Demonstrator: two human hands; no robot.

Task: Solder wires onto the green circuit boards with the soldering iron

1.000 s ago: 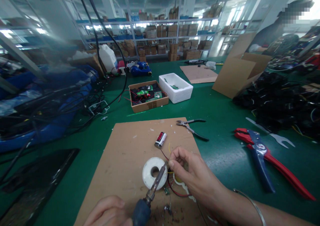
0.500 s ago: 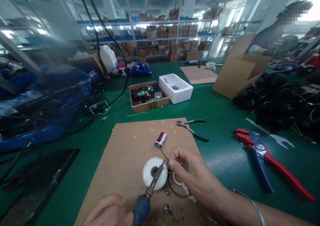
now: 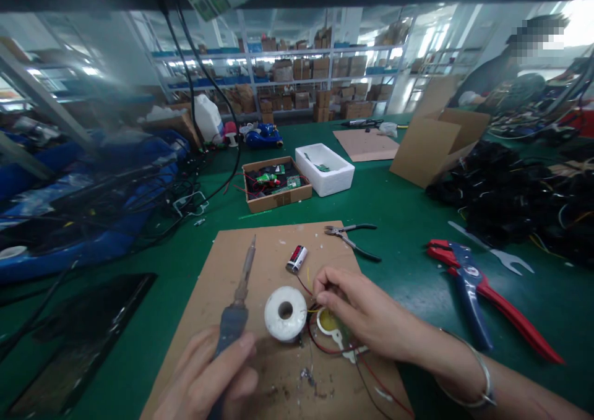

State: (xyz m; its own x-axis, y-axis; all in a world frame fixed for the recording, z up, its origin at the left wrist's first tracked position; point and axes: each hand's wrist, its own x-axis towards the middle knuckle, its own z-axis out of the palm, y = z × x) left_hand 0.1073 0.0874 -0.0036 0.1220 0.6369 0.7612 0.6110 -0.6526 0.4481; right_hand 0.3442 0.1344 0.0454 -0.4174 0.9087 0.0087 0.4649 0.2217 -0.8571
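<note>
In my left hand [image 3: 211, 367] is a soldering iron [image 3: 234, 318], its tip pointing up and away from me over the cardboard sheet [image 3: 232, 256]. My right hand [image 3: 346, 302] pinches thin wires just right of a white spool [image 3: 285, 315]; the exact spot is hidden by the fingertips. A red-and-white battery [image 3: 296, 258] lies beyond the spool, its dark red lead running toward those fingers. Under my right hand sits a yellow disc [image 3: 327, 319] in a white frame, with red and black wires around it. Dark bits and solder blobs [image 3: 307, 375] lie nearer me.
Cutting pliers [image 3: 352, 240] lie over the sheet's far right edge. Farther right are red-and-blue pliers [image 3: 471, 278] and a flat wrench [image 3: 503, 253]. A box of circuit boards [image 3: 278, 203] and a white foam box [image 3: 331, 182] stand behind. Black cables [image 3: 236, 135] hang at left.
The soldering iron has swung left and up, away from the spool and my right fingertips. My right hand keeps its pinch almost in place. The view has tilted slightly upward.
</note>
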